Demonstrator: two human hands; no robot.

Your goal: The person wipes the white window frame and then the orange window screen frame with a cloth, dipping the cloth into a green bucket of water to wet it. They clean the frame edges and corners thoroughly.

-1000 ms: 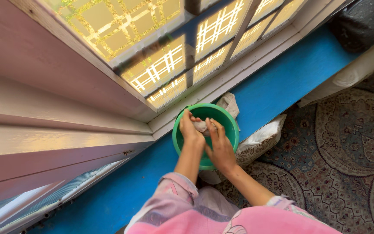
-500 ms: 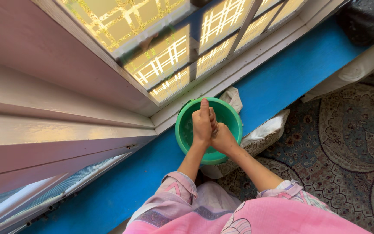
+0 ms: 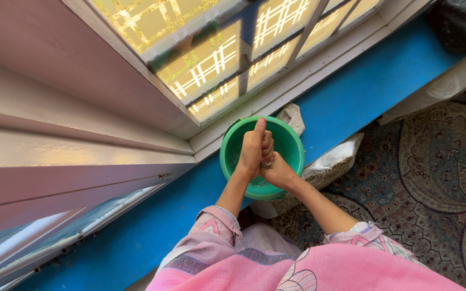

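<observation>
Cloth (image 3: 268, 157) mostly hidden inside clasped hands

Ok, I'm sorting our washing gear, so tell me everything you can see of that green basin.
The green basin is round, smooth and glossy, plastic by the look, with a rolled rim. It stands upright on the blue ledge below the window, against the white frame. Both hands, left hand and right hand, are clasped over its opening, hiding most of the inside. A pale cloth pokes out behind it.

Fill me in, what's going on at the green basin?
A person in pink sleeves has both hands over a green basin that sits on a blue floor strip below a window. The left hand and right hand are pressed together, squeezing a small pale cloth that barely shows between them. A patterned carpet lies alongside.
</observation>
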